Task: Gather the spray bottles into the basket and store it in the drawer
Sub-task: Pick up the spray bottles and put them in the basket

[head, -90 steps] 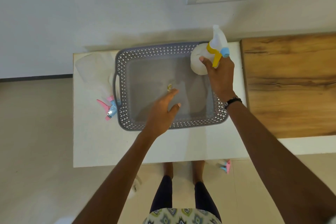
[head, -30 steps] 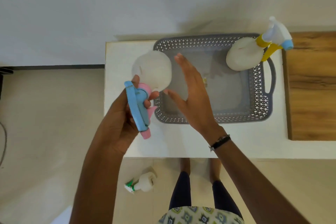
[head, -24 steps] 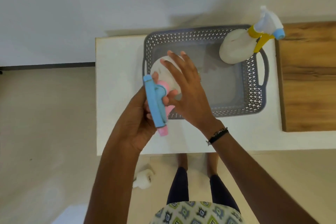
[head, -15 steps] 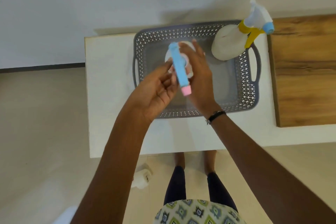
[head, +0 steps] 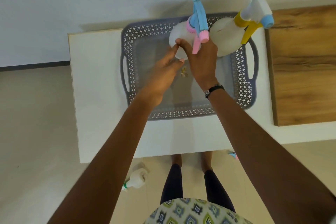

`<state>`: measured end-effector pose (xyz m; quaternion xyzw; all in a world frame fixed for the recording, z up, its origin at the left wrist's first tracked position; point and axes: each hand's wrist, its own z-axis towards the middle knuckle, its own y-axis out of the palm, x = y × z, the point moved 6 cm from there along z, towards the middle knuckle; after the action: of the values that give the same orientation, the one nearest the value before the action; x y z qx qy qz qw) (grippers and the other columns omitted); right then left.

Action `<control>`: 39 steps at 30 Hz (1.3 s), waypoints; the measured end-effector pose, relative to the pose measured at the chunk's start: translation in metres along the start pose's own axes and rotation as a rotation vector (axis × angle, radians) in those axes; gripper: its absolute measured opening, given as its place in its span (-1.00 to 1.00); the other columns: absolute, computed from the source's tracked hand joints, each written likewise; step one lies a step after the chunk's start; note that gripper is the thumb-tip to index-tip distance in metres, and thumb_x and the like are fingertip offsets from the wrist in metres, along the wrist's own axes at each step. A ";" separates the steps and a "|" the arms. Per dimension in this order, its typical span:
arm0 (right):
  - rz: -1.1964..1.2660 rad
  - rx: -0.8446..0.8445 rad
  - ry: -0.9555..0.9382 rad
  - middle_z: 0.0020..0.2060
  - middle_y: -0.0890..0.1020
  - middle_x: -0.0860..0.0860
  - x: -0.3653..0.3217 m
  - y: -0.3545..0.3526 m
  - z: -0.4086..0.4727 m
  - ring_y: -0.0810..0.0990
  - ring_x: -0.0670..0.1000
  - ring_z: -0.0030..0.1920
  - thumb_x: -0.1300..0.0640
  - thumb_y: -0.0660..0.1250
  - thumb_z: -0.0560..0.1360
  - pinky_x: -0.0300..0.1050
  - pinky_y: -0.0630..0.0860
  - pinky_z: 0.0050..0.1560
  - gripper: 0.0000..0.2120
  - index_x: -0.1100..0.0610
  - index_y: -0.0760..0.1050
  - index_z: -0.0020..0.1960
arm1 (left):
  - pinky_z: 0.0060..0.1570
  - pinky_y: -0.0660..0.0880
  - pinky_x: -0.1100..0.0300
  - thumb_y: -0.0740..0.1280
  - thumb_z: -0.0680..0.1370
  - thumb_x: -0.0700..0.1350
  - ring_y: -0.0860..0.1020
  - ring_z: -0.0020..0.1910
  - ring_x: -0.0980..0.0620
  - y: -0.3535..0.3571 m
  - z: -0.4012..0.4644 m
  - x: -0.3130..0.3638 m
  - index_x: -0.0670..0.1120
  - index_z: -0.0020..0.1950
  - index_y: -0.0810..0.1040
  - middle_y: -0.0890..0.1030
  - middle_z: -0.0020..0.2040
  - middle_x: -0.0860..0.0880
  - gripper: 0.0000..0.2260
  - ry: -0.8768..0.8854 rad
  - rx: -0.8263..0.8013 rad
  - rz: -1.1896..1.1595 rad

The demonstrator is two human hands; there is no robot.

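A grey perforated basket [head: 127,78] sits on the white table [head: 96,87]. A white spray bottle with a yellow and blue trigger [head: 227,38] stands in its far right corner. Beside it, on the left, stands a white spray bottle with a pink and blue trigger [head: 179,34], at the basket's far side. My right hand [head: 201,62] grips this bottle from the front, below the trigger. My left hand [head: 163,76] is over the basket with its fingers stretched out, and only its fingertips touch the bottle's lower body.
A small yellowish scrap [head: 183,72] lies on the basket floor. A wooden top [head: 301,63] adjoins the table on the right. On the floor by my feet lie a white bottle with a green trigger [head: 136,180] and a pink and blue sprayer [head: 233,154], mostly hidden.
The pink and blue bottle went from my left hand beside the basket into it, now upright next to the yellow one. My right hand took hold; my left hand loosened.
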<state>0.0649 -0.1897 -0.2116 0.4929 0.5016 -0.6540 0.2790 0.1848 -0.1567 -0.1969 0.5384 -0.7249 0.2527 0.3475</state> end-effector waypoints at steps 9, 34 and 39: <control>-0.097 -0.031 -0.032 -0.13 0.45 -0.18 0.007 -0.001 -0.002 0.39 -0.32 -0.19 0.09 0.43 0.46 -0.53 0.32 -0.11 -0.55 0.35 0.43 0.20 | 0.22 0.40 0.20 0.19 0.61 -0.14 0.53 0.03 0.22 0.009 -0.002 -0.011 0.18 0.50 0.05 0.62 -0.01 -0.07 -0.46 0.011 -0.017 0.056; 0.049 0.003 0.126 0.09 0.64 -0.02 0.067 -0.198 -0.240 0.58 -0.17 0.13 0.26 0.17 0.60 -0.32 0.51 0.11 -0.76 0.17 0.49 0.22 | -0.01 0.54 0.35 0.15 0.63 -0.12 0.59 0.09 0.13 0.182 -0.161 -0.143 -0.10 0.18 0.52 0.61 0.14 0.05 -0.78 0.084 -0.024 -0.005; -0.022 -0.021 0.224 0.06 0.64 -0.04 0.150 -0.276 -0.316 0.59 -0.18 0.09 0.22 0.19 0.60 -0.33 0.51 0.08 -0.77 0.15 0.49 0.23 | 0.13 0.52 0.15 0.18 0.61 -0.17 0.59 0.09 0.04 0.249 -0.199 -0.235 -0.09 0.07 0.57 0.62 0.10 0.02 -0.82 -0.094 -0.004 -0.057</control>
<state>-0.1108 0.2182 -0.2485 0.5544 0.5419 -0.5924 0.2193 0.0344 0.2053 -0.2518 0.5692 -0.7254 0.2158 0.3213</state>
